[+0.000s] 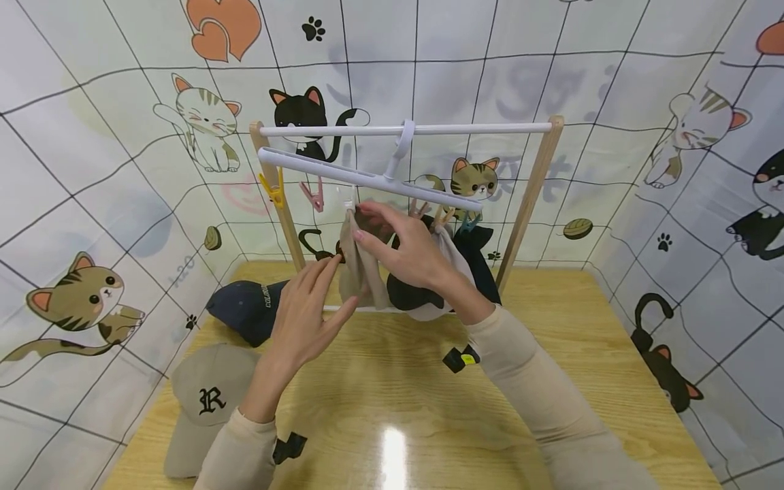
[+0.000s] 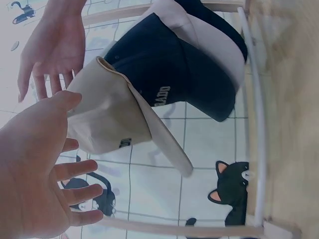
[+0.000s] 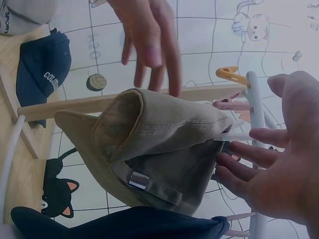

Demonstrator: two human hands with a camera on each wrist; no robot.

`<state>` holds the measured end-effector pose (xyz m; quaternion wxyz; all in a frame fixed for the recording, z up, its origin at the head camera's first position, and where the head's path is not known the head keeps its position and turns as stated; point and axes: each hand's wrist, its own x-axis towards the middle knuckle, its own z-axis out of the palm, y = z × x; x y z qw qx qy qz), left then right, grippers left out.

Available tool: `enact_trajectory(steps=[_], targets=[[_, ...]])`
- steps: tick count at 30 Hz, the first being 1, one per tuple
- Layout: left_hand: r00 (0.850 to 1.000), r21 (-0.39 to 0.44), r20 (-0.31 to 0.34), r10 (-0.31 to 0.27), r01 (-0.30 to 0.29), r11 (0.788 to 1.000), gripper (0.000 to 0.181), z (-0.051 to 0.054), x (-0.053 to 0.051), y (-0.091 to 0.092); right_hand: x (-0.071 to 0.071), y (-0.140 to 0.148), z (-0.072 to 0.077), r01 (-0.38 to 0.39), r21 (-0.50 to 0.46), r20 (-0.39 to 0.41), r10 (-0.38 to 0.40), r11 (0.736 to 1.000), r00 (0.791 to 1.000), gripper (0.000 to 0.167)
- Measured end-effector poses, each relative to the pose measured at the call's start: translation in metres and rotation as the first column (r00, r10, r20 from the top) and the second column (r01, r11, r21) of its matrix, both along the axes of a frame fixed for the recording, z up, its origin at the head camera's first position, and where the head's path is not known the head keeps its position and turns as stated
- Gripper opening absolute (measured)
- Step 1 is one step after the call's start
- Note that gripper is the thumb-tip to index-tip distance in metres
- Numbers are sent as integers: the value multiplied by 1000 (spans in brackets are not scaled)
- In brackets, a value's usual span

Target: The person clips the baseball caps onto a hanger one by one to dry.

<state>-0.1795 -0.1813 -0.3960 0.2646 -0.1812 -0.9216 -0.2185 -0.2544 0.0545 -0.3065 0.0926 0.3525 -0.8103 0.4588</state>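
Observation:
A beige cap [image 1: 365, 275] hangs from a white clothes hanger [image 1: 367, 178] by a pale clip at its top. My right hand [image 1: 413, 248] is beside the cap's upper part, fingers extended; whether they touch it I cannot tell. In the right wrist view its fingertips lie close to the clip, and a metal buckle [image 3: 138, 180] shows on the cap's strap. My left hand [image 1: 309, 313] stands left of the cap with spread fingers, holding nothing. Behind the beige cap hang a navy cap [image 2: 174, 69] and a whitish cap [image 2: 219, 45], held by clips on the hanger.
The hanger tilts on a white rod [image 1: 490, 128] between wooden posts [image 1: 529, 197]. A yellow clip [image 1: 273, 189] and a pink clip [image 1: 314, 196] hang at its left end. On the wooden table [image 1: 551, 327], a navy cap [image 1: 245, 306] and a beige cap [image 1: 214, 381] lie at left.

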Motion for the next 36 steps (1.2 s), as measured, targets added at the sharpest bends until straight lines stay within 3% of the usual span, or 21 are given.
enact_trajectory(steps=[18,28,36], targets=[[990,-45,38,138,-136,990,77,-40,47,-60,19,1,1,13,-4,-119,-13,1000,993,67],[972,-5,114,203,-204,979,70,-48,69,-109,30,-9,7,-37,-48,-122,31,998,992,69],[962,-15,53,269,-269,963,65,-54,76,-149,33,-26,9,-61,-50,-127,54,997,990,69]])
